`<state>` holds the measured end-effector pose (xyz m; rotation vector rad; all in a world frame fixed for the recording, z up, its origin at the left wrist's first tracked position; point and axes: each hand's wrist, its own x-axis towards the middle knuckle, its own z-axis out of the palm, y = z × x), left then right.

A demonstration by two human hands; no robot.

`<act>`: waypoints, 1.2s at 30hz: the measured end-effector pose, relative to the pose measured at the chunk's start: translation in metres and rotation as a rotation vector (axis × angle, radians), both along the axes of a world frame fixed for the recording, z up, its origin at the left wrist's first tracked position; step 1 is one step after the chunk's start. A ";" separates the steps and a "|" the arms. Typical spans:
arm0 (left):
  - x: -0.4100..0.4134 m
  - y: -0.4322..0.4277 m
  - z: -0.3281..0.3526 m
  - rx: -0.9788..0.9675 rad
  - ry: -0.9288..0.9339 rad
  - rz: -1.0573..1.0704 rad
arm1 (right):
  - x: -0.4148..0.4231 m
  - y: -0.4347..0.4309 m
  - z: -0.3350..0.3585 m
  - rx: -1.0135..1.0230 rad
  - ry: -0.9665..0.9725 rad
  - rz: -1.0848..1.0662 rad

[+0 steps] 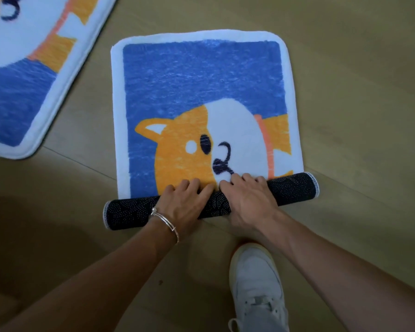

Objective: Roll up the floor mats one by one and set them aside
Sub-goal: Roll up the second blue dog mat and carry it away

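Observation:
A blue floor mat [201, 87] with an orange and white dog picture lies on the wooden floor in the middle of the head view. Its near end is rolled into a dark dotted tube [130, 212] that runs from lower left to right. My left hand [187, 202], with a silver bracelet on the wrist, lies over the middle of the roll, fingers curled over its top. My right hand [247, 200] lies right beside it on the roll, fingers curled over the far side.
A second mat [22, 92] of the same design lies flat at the upper left, a strip of floor apart. My white shoe [256, 283] stands on the floor just behind the roll. Bare wooden floor [357, 92] stretches to the right.

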<state>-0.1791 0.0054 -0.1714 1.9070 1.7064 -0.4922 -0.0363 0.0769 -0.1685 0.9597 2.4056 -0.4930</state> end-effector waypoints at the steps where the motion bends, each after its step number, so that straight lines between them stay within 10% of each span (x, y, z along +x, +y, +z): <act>1: 0.000 -0.001 -0.002 -0.008 -0.004 0.020 | -0.001 -0.002 -0.001 0.007 -0.014 0.005; 7: -0.007 0.023 0.003 -0.192 -0.113 0.090 | 0.017 -0.016 -0.015 0.331 0.047 0.020; 13: 0.002 -0.005 -0.001 0.128 0.060 0.019 | 0.002 0.001 0.000 0.102 -0.013 -0.009; 18: -0.004 0.018 -0.002 -0.070 -0.045 0.075 | 0.016 -0.015 -0.011 0.377 0.042 0.046; 26: -0.006 0.004 0.004 0.048 0.047 0.013 | -0.003 0.005 -0.004 0.041 -0.039 0.014; 36: -0.014 0.029 0.003 -0.118 -0.079 -0.079 | 0.008 -0.017 -0.013 0.348 0.148 -0.037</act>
